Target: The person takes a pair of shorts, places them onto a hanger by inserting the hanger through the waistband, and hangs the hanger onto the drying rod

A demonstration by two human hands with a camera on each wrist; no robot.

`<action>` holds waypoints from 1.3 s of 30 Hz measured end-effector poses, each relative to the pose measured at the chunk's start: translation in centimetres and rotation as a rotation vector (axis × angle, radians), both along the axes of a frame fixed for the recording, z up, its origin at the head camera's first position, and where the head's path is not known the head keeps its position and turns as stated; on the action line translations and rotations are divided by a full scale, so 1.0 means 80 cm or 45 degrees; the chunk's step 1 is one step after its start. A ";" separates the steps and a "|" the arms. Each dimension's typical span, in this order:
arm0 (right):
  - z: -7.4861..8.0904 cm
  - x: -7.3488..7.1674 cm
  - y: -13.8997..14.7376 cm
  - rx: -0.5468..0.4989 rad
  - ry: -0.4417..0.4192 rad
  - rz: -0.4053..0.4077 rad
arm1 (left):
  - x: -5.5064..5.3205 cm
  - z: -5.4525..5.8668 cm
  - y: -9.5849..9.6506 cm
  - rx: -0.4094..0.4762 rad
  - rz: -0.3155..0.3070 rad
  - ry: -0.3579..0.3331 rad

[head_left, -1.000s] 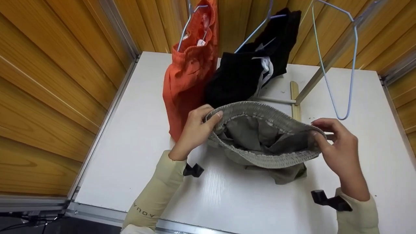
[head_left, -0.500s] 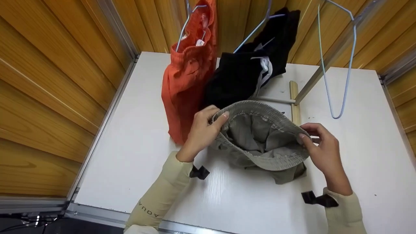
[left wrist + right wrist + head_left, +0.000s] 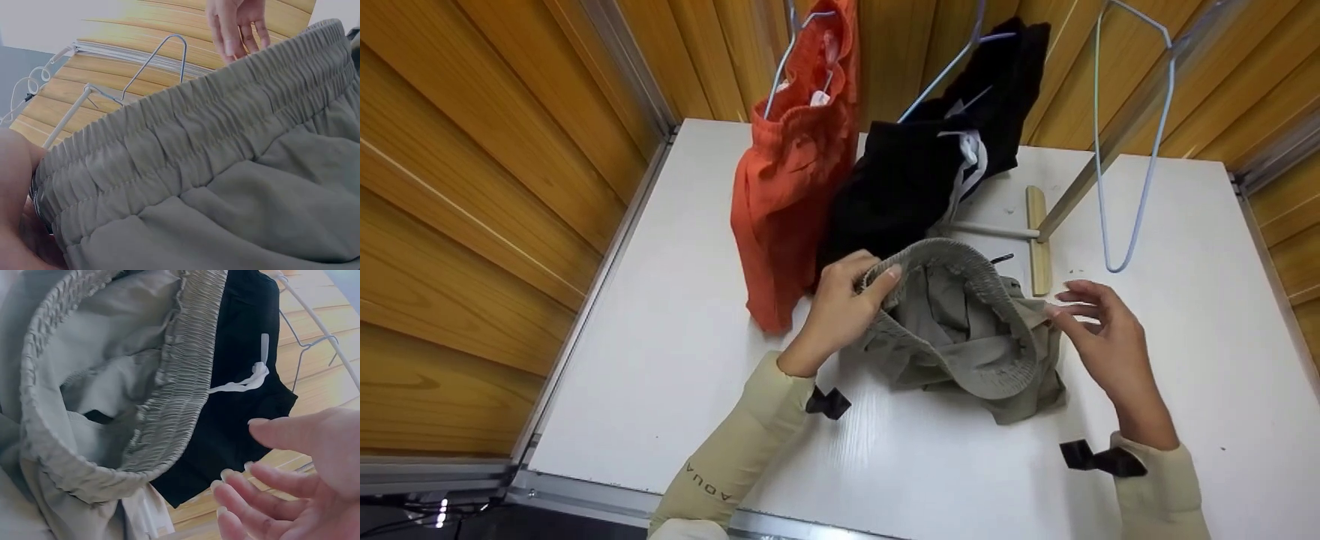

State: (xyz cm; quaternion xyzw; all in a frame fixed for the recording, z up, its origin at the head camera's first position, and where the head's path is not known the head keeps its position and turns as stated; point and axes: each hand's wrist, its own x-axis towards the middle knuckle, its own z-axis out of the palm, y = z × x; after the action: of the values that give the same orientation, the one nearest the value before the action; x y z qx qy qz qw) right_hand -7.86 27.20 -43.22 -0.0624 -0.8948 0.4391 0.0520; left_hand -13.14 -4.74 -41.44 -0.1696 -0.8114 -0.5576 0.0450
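Observation:
Grey-green pants (image 3: 967, 367) with a gathered elastic waistband (image 3: 185, 129) are held over the table, waist opening facing up. My left hand (image 3: 840, 311) pinches the waistband's left side, thumb inside the opening and fingers outside. Just off the pants' right side is my right hand (image 3: 1106, 337), its fingers loosely bent. The right wrist view shows that hand (image 3: 298, 478) with thumb and fingertips spread apart and nothing between them. Part of the left hand (image 3: 17, 197) appears at the left edge of the left wrist view.
Orange pants (image 3: 780, 210) and black pants (image 3: 900, 180) with a white drawstring hang on hangers behind. A bare blue hanger (image 3: 1147, 187) hangs at right by the rack's post (image 3: 1080, 195). Wood-panelled walls (image 3: 472, 225) enclose the white table (image 3: 660, 337).
My right hand has let go of the waistband's right side, which has sprung inward and narrowed the opening. My left hand has shifted slightly right, still pinching it. The bare hanger swings slightly.

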 end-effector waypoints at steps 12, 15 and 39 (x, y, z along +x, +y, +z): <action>0.046 -0.019 0.005 -0.154 0.055 -0.115 | 0.002 0.001 0.000 -0.009 -0.016 0.000; 0.055 -0.026 0.005 -0.195 0.072 -0.105 | 0.003 0.001 -0.001 -0.014 -0.018 -0.006; 0.088 -0.071 -0.007 -0.433 0.139 -0.147 | 0.002 0.000 -0.003 -0.016 -0.030 -0.016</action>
State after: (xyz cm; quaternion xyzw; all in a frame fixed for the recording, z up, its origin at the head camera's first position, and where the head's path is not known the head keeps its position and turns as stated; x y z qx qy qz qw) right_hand -13.51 26.65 -36.20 -0.0976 -0.7984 0.5831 0.1143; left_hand -12.96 -5.02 -41.48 -0.1759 -0.8131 -0.5540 0.0325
